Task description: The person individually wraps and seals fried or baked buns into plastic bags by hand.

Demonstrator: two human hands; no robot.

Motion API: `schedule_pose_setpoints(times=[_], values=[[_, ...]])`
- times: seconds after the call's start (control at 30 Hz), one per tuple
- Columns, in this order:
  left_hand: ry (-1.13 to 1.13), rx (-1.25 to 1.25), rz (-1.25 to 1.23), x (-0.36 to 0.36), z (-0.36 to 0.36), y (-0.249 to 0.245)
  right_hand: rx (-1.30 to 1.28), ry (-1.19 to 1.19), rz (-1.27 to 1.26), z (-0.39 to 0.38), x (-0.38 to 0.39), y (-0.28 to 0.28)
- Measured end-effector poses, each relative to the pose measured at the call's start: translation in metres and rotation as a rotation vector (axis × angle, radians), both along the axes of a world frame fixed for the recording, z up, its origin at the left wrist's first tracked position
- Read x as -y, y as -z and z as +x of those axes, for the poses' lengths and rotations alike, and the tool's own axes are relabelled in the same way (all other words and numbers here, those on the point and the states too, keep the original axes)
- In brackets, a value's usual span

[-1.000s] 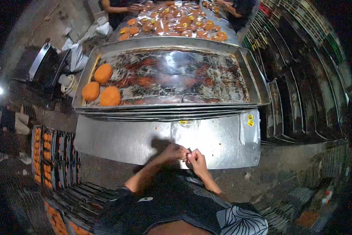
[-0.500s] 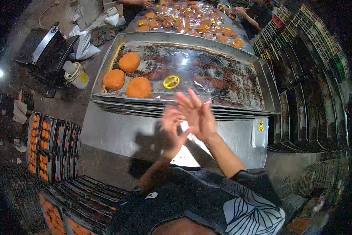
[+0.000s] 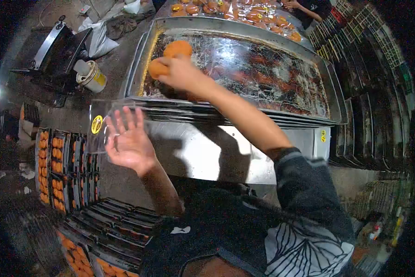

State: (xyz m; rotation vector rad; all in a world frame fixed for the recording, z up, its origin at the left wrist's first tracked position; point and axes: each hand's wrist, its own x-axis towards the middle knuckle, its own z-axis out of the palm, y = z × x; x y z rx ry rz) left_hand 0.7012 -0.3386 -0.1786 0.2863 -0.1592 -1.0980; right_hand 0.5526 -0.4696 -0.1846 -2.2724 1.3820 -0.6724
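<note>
My right hand (image 3: 182, 74) reaches across the metal tray (image 3: 334, 92), its fingers curled on a round orange-brown bun (image 3: 158, 69) near the tray's left end. Just beyond it lies another bun (image 3: 178, 48). A sliver of orange shows under my right wrist; the rest is hidden. My left hand (image 3: 130, 141) is raised in front of the tray, palm up and fingers spread. A clear plastic bag (image 3: 94, 143) with a yellow oval label (image 3: 97, 124) surrounds those fingers.
Bagged buns (image 3: 256, 18) cover the table behind the tray, near another person's arm (image 3: 304, 9). Stacked trays (image 3: 364, 124) stand at right. Racks of buns (image 3: 57, 166) are at lower left, below a white bucket (image 3: 94, 81). A shiny metal surface (image 3: 166, 138) lies below the tray.
My hands were close together before the tray and have parted. The right moved forward onto a bun; the left moved left with the labelled bag, which lay near the tray's front edge. The view shifted slightly.
</note>
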Motion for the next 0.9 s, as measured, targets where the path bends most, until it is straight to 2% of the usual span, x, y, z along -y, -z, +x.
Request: schedule_pose_setpoints(times=[0.07, 0.1, 0.13, 0.17, 0.23, 0.33, 0.37, 0.43, 0.47, 0.5, 0.53, 0.57, 0.6, 0.63, 0.67, 0.7, 0.73, 0.77, 0.8, 0.83, 0.87, 0.9], values=[[-0.022, 0.011, 0.006, 0.005, -0.005, 0.001, 0.172, 0.196, -0.574, -0.030, -0.082, -0.020], [-0.047, 0.028, 0.013, 0.009, -0.013, 0.002, 0.227, 0.149, -0.627, -0.040, -0.112, -0.025], [0.014, 0.097, -0.007, 0.008, -0.030, 0.003, 0.119, 0.126, -0.682, -0.043, -0.139, -0.032], [0.194, -0.019, -0.186, 0.010, -0.046, 0.025, 0.084, 0.042, -0.720, -0.051, -0.151, -0.032], [0.333, 0.022, -0.166, -0.003, -0.086, 0.022, 0.138, 0.145, -0.715, -0.067, -0.159, -0.035], [0.602, 0.229, -0.153, -0.029, -0.144, 0.002, 0.235, 0.354, -0.713, -0.091, -0.194, 0.003], [0.644, 0.232, -0.164, -0.035, -0.163, -0.006, 0.252, 0.456, -0.711, -0.098, -0.205, -0.012], [0.749, 0.312, 0.058, -0.056, -0.197, -0.016, 0.302, 0.619, -0.561, -0.107, -0.210, -0.036], [0.787, 0.358, 0.179, -0.066, -0.206, -0.017, 0.309, 0.642, -0.547, -0.116, -0.221, -0.030], [0.792, 0.369, 0.178, -0.066, -0.211, -0.009, 0.351, 0.602, -0.581, -0.128, -0.226, -0.024], [0.917, 0.379, 0.145, -0.059, -0.211, 0.011, 0.391, 0.550, -0.629, -0.141, -0.226, -0.016], [1.035, 0.389, 0.114, -0.054, -0.212, 0.034, 0.539, 0.709, -0.467, -0.146, -0.233, 0.000], [1.133, 0.465, 0.078, -0.053, -0.215, 0.066, 0.459, 0.821, -0.233, -0.163, -0.235, -0.005], [1.145, 0.377, 0.215, -0.067, -0.225, 0.060, 0.310, 0.688, -0.290, -0.192, -0.224, 0.013], [1.026, 0.713, -0.027, -0.080, -0.236, 0.073, 0.630, 0.623, -0.213, -0.214, -0.212, 0.018], [0.887, 1.421, -0.382, -0.074, -0.235, 0.097, 0.541, 0.697, -0.449, -0.236, -0.197, 0.007], [0.981, 1.340, -0.424, -0.086, -0.247, 0.081, 0.508, 0.726, -0.441, -0.257, -0.180, -0.017], [1.093, 1.580, -0.506, -0.085, -0.254, 0.119, 0.540, 0.838, -0.529, -0.264, -0.154, -0.039], [1.133, 1.772, -0.456, -0.090, -0.266, 0.136, 0.298, 0.811, -0.518, -0.270, -0.137, -0.069], [0.813, 1.945, -0.754, -0.089, -0.274, 0.179, 0.292, 0.801, -0.531, -0.267, -0.131, -0.071], [0.689, 1.977, -0.849, -0.087, -0.277, 0.227, 0.348, 0.674, -0.640, -0.262, -0.124, -0.067], [0.816, 2.087, -0.800, -0.086, -0.278, 0.276, 0.410, 0.545, -0.748, -0.258, -0.120, -0.059]])
